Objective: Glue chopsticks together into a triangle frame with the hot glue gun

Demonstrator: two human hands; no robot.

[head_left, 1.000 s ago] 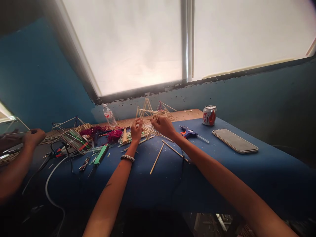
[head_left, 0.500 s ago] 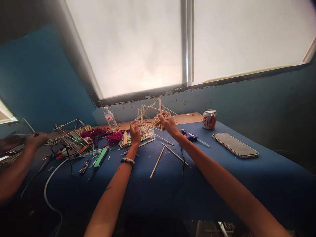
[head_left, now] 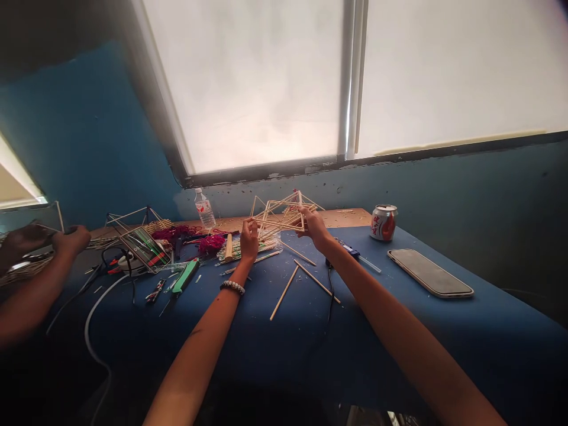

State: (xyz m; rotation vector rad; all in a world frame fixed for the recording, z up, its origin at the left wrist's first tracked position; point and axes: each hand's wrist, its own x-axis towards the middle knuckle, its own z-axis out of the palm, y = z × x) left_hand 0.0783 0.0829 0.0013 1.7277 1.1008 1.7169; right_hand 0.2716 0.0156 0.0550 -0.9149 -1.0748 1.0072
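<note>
Pale wooden stick frame (head_left: 278, 218) between left hand (head_left: 249, 240) and right hand (head_left: 314, 228), both apparently gripping it

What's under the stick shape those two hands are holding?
Under the wooden stick frame, held by the left hand and right hand, lies a pile of thin sticks on the blue table cover. The frame and hands hide part of the pile.

a wide window (head_left: 252, 83) of 2 pale, glowing panes (the light comes through milky, with nothing outside showing) sits in a dark frame (head_left: 266, 168) set into a blue painted wall (head_left: 465, 189), and a long wooden table (head_left: 346, 214) under a blue cloth (head_left: 355, 355) runs beneath it.
</note>
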